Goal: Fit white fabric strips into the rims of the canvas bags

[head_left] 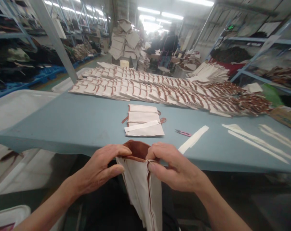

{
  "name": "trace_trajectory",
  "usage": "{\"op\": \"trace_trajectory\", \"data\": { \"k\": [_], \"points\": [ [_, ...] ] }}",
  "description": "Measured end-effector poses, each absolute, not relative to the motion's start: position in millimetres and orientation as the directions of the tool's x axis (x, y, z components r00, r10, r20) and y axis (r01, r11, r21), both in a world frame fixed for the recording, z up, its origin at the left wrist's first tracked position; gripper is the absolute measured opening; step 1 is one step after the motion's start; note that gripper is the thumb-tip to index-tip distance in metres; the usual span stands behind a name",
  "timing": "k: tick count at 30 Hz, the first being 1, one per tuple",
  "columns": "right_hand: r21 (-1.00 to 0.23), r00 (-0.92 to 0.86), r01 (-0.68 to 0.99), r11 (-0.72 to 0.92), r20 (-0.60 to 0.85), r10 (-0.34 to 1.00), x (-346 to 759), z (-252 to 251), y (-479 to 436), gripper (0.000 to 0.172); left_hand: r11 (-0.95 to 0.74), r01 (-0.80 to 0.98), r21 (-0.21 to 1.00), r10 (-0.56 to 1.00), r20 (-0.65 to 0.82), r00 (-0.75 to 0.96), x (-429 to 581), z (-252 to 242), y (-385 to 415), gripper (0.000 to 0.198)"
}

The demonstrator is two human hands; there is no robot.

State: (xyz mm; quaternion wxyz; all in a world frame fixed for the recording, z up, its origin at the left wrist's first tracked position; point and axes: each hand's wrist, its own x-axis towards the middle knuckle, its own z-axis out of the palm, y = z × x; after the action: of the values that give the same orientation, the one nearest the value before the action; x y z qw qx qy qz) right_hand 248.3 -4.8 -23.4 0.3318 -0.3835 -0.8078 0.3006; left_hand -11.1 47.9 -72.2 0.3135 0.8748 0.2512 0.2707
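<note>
Big warehouse-type room, long fluorescent tubes (149,10) glaring on the ceiling (157,4) way out past the left hand (99,170) and right hand (174,170), and a long blue-grey table (70,125) running straight ahead of them. Off beyond the left hand there's a slanted grey post (55,38), blue metal racks (13,35) stuffed with dark fabric and a white tub (13,109); past the right hand more blue shelving (261,41) against a pale wall (246,19), and a person (169,45) stands at the far end

the cloth bag (140,189) is cream with a rust-brown top band; the table (75,125) is dusty blue; the small scissors (183,132) are pink; the stacked bags (144,120) are cream with brown cords
</note>
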Motion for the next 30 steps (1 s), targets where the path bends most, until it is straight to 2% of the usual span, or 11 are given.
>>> {"op": "trace_trajectory", "data": {
  "k": [2,4,8,12,20,24,30],
  "points": [
    [-0.701,-0.501,0.452,0.552,0.313,0.807,247.7,-20.3,-4.5,0.016,-0.634,0.174,0.754,0.580,0.314,0.752,4.0,-61.8,49.2,0.066],
    [-0.668,-0.511,0.478,0.570,0.317,0.799,248.8,-17.7,-5.8,0.015,-0.567,0.078,0.820,0.540,0.298,0.787,20.6,-54.5,50.3,0.066],
    [-0.662,-0.486,0.525,0.535,0.283,0.827,257.1,-16.9,-11.1,0.014,-0.463,0.008,0.886,0.488,0.247,0.837,42.3,-50.0,50.6,0.039],
    [-0.733,-0.465,0.504,0.457,0.215,0.859,265.7,-24.4,-14.2,0.012,-0.418,0.027,0.908,0.475,0.193,0.859,43.2,-49.5,50.7,0.019],
    [-0.877,-0.467,0.333,0.347,0.166,0.868,267.5,-39.3,-9.2,0.012,-0.458,0.122,0.880,0.504,0.145,0.852,38.1,-53.0,52.2,0.014],
    [-0.922,-0.486,0.258,0.289,0.134,0.863,269.7,-42.6,-9.3,0.011,-0.493,0.085,0.866,0.473,0.185,0.861,37.5,-55.7,49.1,0.013],
    [-0.936,-0.491,0.235,0.261,0.117,0.863,271.9,-41.5,-12.2,0.015,-0.672,0.175,0.720,0.458,0.218,0.862,40.0,-52.7,39.5,0.017]
  ]
}}
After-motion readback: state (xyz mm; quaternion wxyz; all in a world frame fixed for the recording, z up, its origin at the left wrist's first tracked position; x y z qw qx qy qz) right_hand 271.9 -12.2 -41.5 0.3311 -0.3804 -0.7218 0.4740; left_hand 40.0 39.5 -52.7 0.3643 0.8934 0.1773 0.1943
